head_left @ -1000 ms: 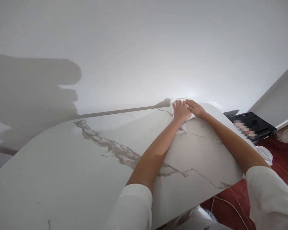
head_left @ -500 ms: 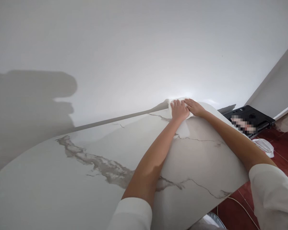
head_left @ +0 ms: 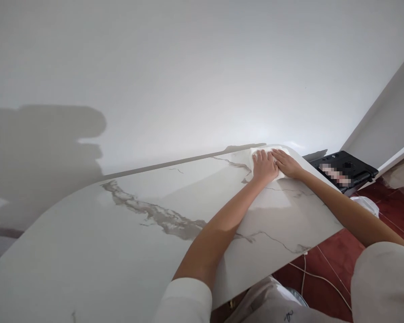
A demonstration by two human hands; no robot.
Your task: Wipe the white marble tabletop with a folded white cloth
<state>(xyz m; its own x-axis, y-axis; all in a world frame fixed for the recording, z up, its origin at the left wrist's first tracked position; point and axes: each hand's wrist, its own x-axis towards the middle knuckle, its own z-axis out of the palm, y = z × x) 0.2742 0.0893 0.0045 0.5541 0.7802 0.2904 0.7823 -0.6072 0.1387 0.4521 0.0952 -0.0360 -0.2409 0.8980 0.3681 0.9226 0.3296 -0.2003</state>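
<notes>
Near the far edge of a white marble-patterned tabletop, a folded white cloth lies beneath both my hands. My left hand presses down on it, fingers bent over the cloth. From the right, my right hand rests on the cloth with its fingers stretched out flat, their tips touching the left hand. Much of the cloth is hidden under the hands.
A pale wall rises right behind the table. Beyond the table's right end are a black case and a white plastic bag on the red tiled floor. A thin pale cable runs across the floor.
Both hands and the cloth have moved a little to the right and nearer along the tabletop. The camera's view has shifted slightly too.
</notes>
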